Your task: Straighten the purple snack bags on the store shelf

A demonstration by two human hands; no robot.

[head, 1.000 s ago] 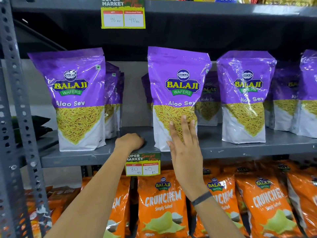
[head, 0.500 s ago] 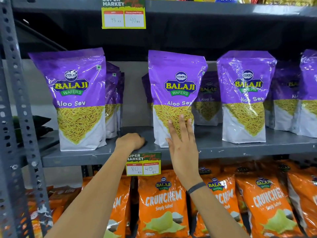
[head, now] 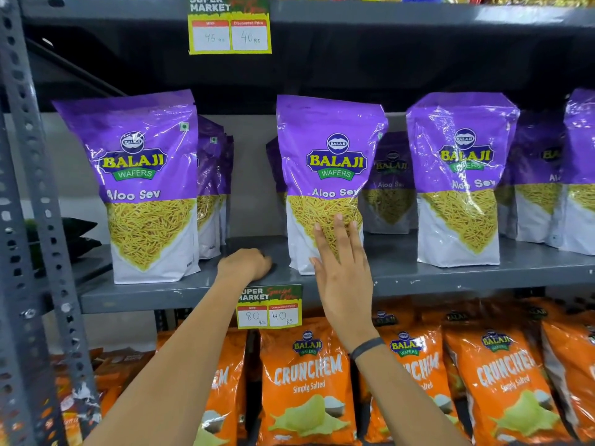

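Purple Balaji Aloo Sev bags stand in rows on the grey middle shelf (head: 450, 278). The middle front bag (head: 331, 156) stands upright. My right hand (head: 341, 272) lies flat against its lower front, fingers spread and pointing up. My left hand (head: 244, 263) rests curled on the shelf just left of that bag, apart from it, holding nothing. The left front bag (head: 141, 185) and the right front bag (head: 460, 175) stand upright, each with more purple bags behind it.
Orange Crunchem bags (head: 306, 381) fill the shelf below. A price tag (head: 269, 306) hangs from the shelf edge between my hands, another price tag (head: 229, 25) above. A perforated grey upright (head: 38, 220) runs down the left side.
The middle bag has slid back from the shelf's front edge and stands straighter. My right hand followed it, staying flat on its front. My left hand stayed put.
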